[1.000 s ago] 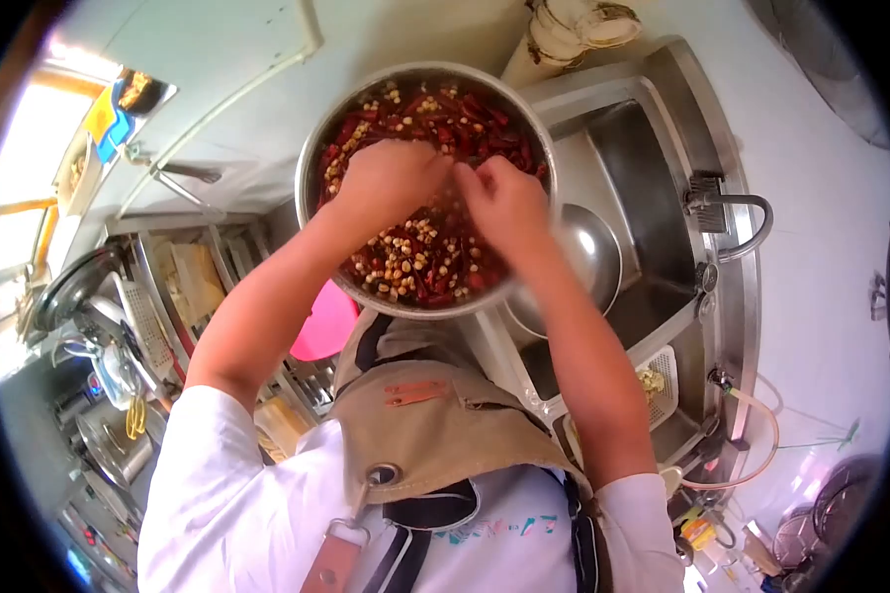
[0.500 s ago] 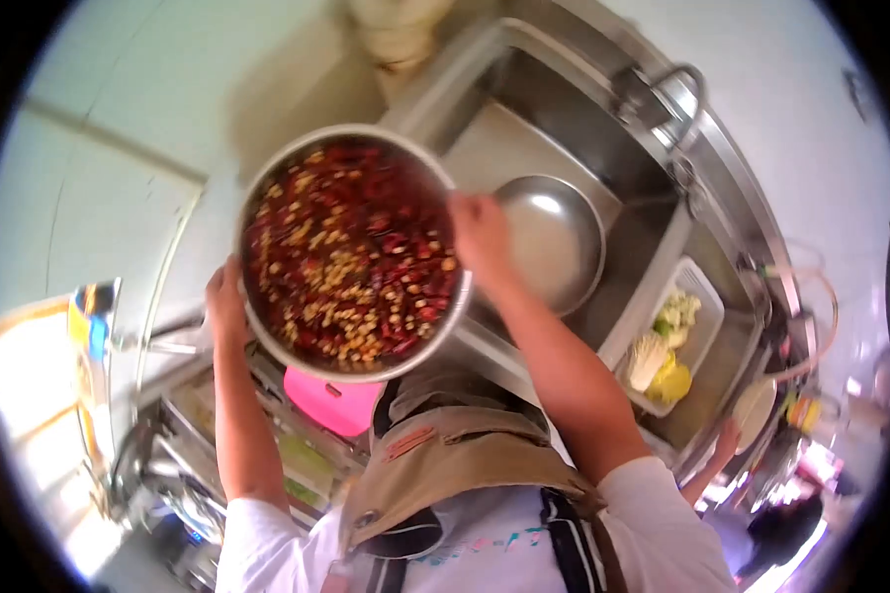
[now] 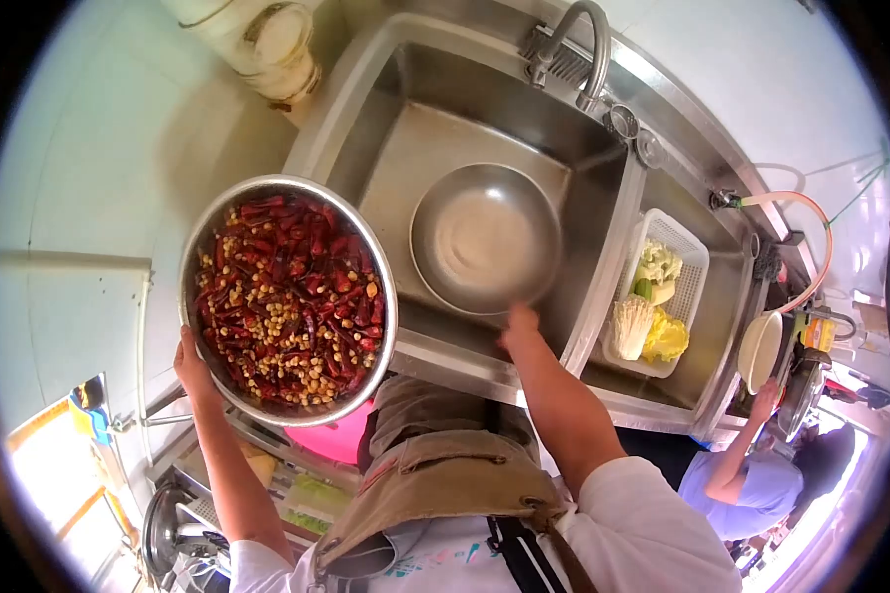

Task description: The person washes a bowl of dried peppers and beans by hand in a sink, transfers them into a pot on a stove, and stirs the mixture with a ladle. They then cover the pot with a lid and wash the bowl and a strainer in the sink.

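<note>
A large steel basin (image 3: pixel 381 326) full of dried red chilies and pale yellow seeds (image 3: pixel 287 296) hangs left of the sink, its contents looking wet. My left hand (image 3: pixel 196 368) grips its lower left rim. In the left sink bowl lies a second steel basin (image 3: pixel 485 237), shallow, with only a bare bottom showing. My right hand (image 3: pixel 520 328) is at that basin's near rim, fingers curled and somewhat blurred; it seems to hold the edge. The chili basin's right side has no hand on it.
A white basket (image 3: pixel 697 272) of vegetables stands in the right sink bowl. A faucet (image 3: pixel 598 49) arches over the sink's back edge. White buckets (image 3: pixel 277 44) stand at upper left. Something pink (image 3: pixel 331 435) lies below the chili basin. Another person (image 3: pixel 752 484) works at right.
My right hand has let go of the chili basin and moved to the basin in the sink. My left hand keeps its hold. The view has shifted, showing more of the sink.
</note>
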`<state>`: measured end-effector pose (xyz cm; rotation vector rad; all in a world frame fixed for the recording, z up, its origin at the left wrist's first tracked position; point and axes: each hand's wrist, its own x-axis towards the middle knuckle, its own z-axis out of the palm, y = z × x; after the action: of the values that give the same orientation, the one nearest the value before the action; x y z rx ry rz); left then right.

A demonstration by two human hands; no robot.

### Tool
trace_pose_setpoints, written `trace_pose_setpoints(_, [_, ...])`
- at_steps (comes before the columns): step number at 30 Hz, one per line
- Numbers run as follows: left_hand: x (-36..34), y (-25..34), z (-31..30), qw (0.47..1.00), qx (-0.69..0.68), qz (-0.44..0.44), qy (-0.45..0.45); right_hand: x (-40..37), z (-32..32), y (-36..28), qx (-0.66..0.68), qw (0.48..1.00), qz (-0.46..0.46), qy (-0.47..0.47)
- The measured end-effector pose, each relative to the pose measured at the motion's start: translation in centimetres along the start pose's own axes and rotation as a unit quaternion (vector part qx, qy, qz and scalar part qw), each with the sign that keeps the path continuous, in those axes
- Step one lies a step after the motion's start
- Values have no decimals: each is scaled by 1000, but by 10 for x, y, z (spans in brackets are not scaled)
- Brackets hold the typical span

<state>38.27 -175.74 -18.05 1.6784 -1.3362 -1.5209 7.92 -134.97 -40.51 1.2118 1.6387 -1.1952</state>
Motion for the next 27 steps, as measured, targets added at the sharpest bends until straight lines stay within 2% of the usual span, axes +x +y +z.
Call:
trace_pose_setpoints(3, [-2,4,8,999,-15,-10,34,92,-18,34,-82,985,-70,-133])
trace_pose_setpoints(4, [-3,5,9,999,14,-8,31,74,-6,18,55,986,-23,-153])
trace_pose_setpoints(5, [-2,7,11,999,41,-6,30,57,5,-1,190,966,22,-171])
trace_pose_setpoints(7, [-5,8,8,995,100,-7,28,47,17,-23,227,969,-15,-97])
trace_pose_setpoints(8, [-6,6,6,996,87,-3,24,41,18,-29,245,967,-34,-56])
trace_pose_setpoints(11, [-1,3,7,999,44,-1,19,39,11,-54,265,950,-104,-128])
trace_pose_setpoints(12, [-1,4,7,999,37,-9,21,5,16,-68,199,971,-116,-58])
trace_pose_setpoints(14, [0,5,7,999,48,-7,10,57,37,-55,52,965,-216,-143])
trace_pose_setpoints(15, [2,5,5,998,65,5,-2,-52,54,-79,-157,920,-328,-143])
trace_pose_setpoints(16, [2,5,3,996,83,17,-14,-123,77,-80,-112,910,-314,-248])
trace_pose_setpoints(17, [1,5,2,996,81,13,-18,-147,99,-72,-135,866,-324,-357])
trace_pose_setpoints(18, [1,5,0,997,79,10,-24,-196,116,-76,-232,845,-328,-352])
trace_pose_setpoints(19, [1,6,0,997,77,10,-29,-207,139,-58,-248,764,-530,-273])
trace_pose_setpoints(21, [-6,11,8,998,-53,-9,-25,-216,166,-44,-198,758,-588,-200])
trace_pose_setpoints(22, [-16,20,17,999,-50,-19,6,-213,167,-47,-192,779,-554,-221])
trace_pose_setpoints(25, [-21,24,21,999,-32,-18,-22,-212,161,-51,-165,821,-480,-260])
trace_pose_setpoints(26, [-24,21,29,1000,1,17,-13,-215,158,-51,-150,823,-482,-259])
trace_pose_setpoints(27, [-25,25,35,1000,-24,6,-20,-228,148,-55,-152,815,-512,-225])
